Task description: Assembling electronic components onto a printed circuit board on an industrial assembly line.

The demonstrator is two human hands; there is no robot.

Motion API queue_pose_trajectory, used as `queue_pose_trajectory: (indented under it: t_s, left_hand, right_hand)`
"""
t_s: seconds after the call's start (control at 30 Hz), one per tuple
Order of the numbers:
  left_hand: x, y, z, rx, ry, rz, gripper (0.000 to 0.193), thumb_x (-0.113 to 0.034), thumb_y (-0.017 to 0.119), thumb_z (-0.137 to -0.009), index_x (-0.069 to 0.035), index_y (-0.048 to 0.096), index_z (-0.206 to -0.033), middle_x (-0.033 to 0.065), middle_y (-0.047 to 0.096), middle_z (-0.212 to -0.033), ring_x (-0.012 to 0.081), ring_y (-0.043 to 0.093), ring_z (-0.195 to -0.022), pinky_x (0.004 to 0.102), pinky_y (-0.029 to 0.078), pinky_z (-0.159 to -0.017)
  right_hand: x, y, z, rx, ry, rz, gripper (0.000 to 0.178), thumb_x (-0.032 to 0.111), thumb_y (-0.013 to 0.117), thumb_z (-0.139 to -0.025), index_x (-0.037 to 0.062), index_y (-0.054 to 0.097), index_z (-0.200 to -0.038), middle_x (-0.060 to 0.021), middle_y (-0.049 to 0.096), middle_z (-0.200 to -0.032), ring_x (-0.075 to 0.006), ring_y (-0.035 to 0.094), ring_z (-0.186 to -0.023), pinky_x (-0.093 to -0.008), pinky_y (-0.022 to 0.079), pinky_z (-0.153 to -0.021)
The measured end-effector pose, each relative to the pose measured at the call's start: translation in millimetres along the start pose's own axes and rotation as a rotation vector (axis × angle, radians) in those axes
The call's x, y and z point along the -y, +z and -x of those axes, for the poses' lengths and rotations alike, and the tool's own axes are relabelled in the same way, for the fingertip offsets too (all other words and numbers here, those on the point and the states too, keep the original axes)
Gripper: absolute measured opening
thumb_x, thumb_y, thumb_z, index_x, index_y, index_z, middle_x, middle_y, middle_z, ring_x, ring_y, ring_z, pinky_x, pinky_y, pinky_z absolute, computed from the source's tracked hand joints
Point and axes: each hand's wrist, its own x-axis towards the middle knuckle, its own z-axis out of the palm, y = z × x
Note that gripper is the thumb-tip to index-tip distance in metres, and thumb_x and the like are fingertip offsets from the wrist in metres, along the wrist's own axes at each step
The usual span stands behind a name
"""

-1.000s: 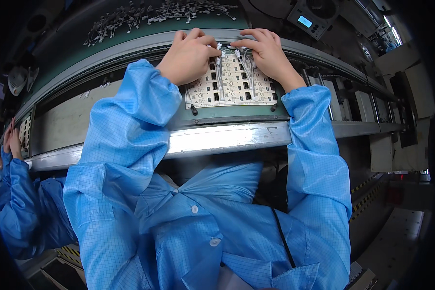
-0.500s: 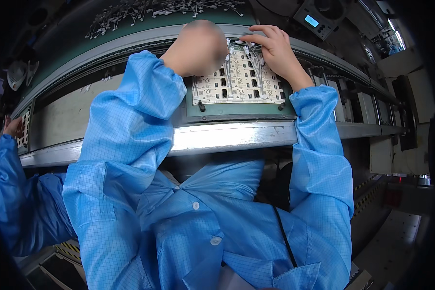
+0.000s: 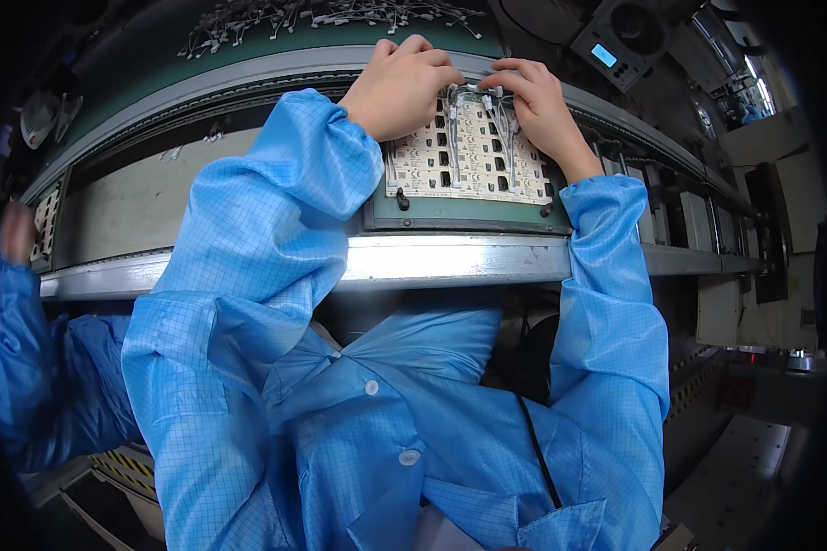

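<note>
A panel of white printed circuit boards (image 3: 476,170) with rows of black components lies in a green fixture (image 3: 473,217) in front of me. Thin white cables with small plugs (image 3: 501,124) run across it and bunch at its far edge. My left hand (image 3: 400,90) is over the panel's far left corner, fingers bent and closed, tips among the cable ends; its grip is partly hidden. Opposite it, my right hand (image 3: 539,108) curls over the far right part, fingertips closed on a cable by a white plug. The two hands' fingertips nearly meet.
A silver rail (image 3: 450,260) runs along the near side. Loose white cables (image 3: 331,14) lie on the green surface beyond the line. At far right stands a device with a lit display (image 3: 604,55). At left, a co-worker's hand (image 3: 16,234) is near another board panel (image 3: 46,220).
My left hand has shifted right and its fingers now bend over the panel's far edge. My right hand has stayed near the same cables. The whole view has shifted slightly.
</note>
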Motion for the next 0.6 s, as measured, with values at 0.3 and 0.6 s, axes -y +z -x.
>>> queue_pose_trajectory:
  t_s: [0.3, 0.6]
  left_hand:
    - [-7, 9, -6, 0.006, 0.011, -0.065, 0.049, 0.002, 0.059, -0.081, -0.018, 0.069, -0.124, -0.0001, 0.063, -0.123, 0.0225, 0.049, -0.123, 0.0406, 0.035, -0.104]
    - [-7, 12, -4, 0.041, 0.034, -0.110, 0.041, -0.004, 0.064, -0.081, -0.018, 0.073, -0.119, -0.0003, 0.063, -0.120, 0.0215, 0.049, -0.122, 0.0409, 0.036, -0.102]
  right_hand:
    - [-3, -1, -1, 0.007, 0.020, 0.003, 0.044, -0.006, 0.045, -0.087, 0.0208, 0.076, -0.104, -0.0029, 0.058, -0.134, -0.0273, 0.046, -0.129, -0.0425, 0.033, -0.113]
    - [-2, 1, -1, 0.016, 0.049, -0.009, 0.047, -0.006, 0.044, -0.088, 0.0223, 0.076, -0.106, -0.0018, 0.056, -0.138, -0.0271, 0.043, -0.133, -0.0420, 0.031, -0.115]
